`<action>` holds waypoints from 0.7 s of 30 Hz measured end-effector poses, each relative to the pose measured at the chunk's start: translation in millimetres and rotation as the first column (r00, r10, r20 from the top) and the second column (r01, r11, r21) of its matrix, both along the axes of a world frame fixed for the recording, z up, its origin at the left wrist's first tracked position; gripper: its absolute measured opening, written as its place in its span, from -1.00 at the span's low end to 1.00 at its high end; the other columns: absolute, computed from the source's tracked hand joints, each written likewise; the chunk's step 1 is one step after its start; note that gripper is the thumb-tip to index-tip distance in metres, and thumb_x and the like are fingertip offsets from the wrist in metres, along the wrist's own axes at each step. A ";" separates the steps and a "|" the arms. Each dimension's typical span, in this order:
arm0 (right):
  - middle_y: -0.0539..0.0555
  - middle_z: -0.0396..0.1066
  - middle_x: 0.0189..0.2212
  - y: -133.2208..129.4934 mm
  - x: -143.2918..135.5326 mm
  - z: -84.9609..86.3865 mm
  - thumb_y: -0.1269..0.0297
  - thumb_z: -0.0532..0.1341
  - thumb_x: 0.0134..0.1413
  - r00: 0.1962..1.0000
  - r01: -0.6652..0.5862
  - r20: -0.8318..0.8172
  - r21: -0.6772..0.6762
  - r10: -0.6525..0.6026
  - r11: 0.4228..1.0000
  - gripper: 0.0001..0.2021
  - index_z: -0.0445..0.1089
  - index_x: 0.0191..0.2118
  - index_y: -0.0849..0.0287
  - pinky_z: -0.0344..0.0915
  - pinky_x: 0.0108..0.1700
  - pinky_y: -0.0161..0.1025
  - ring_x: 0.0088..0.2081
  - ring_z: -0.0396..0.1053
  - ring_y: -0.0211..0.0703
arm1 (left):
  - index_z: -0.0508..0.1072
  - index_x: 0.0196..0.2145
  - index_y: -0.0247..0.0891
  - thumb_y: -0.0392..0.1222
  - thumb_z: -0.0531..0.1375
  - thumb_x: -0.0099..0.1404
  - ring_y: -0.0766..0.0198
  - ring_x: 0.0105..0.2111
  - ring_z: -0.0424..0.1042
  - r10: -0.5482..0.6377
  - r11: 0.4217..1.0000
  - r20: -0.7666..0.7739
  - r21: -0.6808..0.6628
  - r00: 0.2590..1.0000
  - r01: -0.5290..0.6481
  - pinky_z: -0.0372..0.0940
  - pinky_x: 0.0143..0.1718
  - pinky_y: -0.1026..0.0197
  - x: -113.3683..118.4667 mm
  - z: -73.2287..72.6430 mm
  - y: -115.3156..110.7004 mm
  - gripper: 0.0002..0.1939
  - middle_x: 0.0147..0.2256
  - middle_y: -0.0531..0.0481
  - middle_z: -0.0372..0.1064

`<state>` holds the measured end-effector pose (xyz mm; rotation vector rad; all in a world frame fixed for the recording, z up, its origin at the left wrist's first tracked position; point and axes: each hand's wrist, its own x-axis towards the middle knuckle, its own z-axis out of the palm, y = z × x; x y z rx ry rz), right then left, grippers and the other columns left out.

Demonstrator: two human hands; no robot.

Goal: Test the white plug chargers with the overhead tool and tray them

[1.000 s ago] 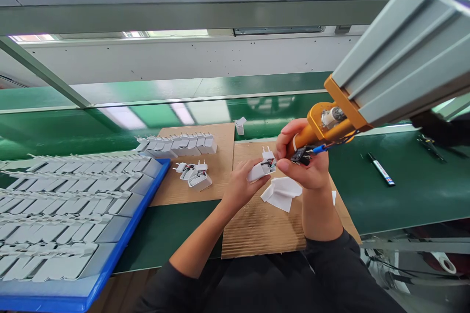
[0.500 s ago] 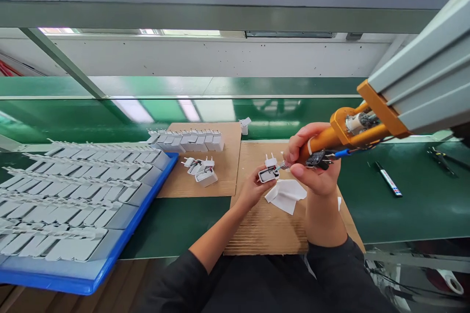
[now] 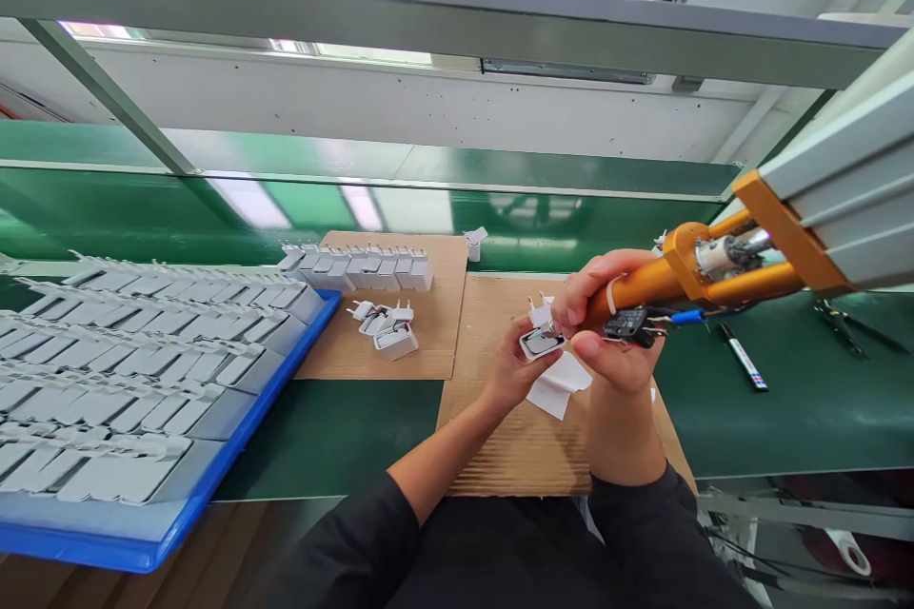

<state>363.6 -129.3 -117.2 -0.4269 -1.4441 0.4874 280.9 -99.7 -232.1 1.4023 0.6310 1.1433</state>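
My left hand (image 3: pixel 508 367) grips an opened white power adapter (image 3: pixel 543 343), its pin cap folded up beside the open housing. My right hand (image 3: pixel 620 363) is wrapped round an orange cylindrical tool (image 3: pixel 638 288) with a black switch (image 3: pixel 626 324) on its side. The tool's front end points into the adapter's opening; its tip is partly hidden by my right fingers. Under the hands lie a white paper (image 3: pixel 559 388) and a cardboard sheet (image 3: pixel 518 457). To the left, a few opened adapters (image 3: pixel 395 339) rest on another cardboard sheet (image 3: pixel 435 357).
A blue tray (image 3: pixel 235 442) at the left carries rows of white adapters (image 3: pixel 135 409). More adapters (image 3: pixel 371 268) stand lined up behind. A grey beam (image 3: pixel 857 166) comes in from the right to the tool. A marker (image 3: pixel 744 358) and pliers (image 3: pixel 843 328) lie at the right.
The adapter and both hands have shifted slightly right and down in view, and the tool's front end sits closer over the adapter's opening. The whole view has tilted a little.
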 end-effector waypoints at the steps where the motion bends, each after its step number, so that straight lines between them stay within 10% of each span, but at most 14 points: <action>1: -0.09 0.20 -0.51 0.1 0.2 0.1 0.26 0.34 -0.07 1.000 -0.001 0.003 0.002 0.001 1.000 -0.59 0.28 -0.06 0.00 0.14 -0.61 -0.31 -0.58 0.16 -0.32 | 0.32 -0.18 -0.21 0.18 0.30 0.08 0.05 -0.15 0.43 -0.003 1.000 0.035 0.006 0.999 0.003 0.34 -0.16 0.04 0.4 0.0 -0.1 -0.50 -0.27 -0.07 0.44; 8: -0.12 0.21 -0.53 0.0 2.0 0.8 0.22 0.31 -0.01 0.998 0.043 0.042 -0.003 -0.043 0.999 -0.64 0.25 -0.07 -0.02 0.17 -0.61 -0.31 -0.61 0.16 -0.32 | 0.31 -0.27 -0.24 0.04 0.39 0.00 0.20 -0.29 0.43 -0.059 0.998 0.300 0.013 0.952 0.058 0.32 -0.21 0.15 2.4 -2.0 -1.4 -0.54 -0.31 0.00 0.41; 21: -0.12 0.22 -0.56 -3.0 -0.9 3.8 0.21 0.32 -0.01 0.999 0.045 0.001 -0.021 -0.045 0.999 -0.66 0.27 -0.09 -0.04 0.18 -0.63 -0.28 -0.62 0.17 -0.29 | 0.35 -0.19 -0.22 -0.02 0.41 -0.01 0.18 -0.24 0.46 -0.072 0.996 0.319 -0.032 0.945 0.086 0.32 -0.15 0.12 2.7 -8.2 -0.8 -0.51 -0.24 -0.01 0.47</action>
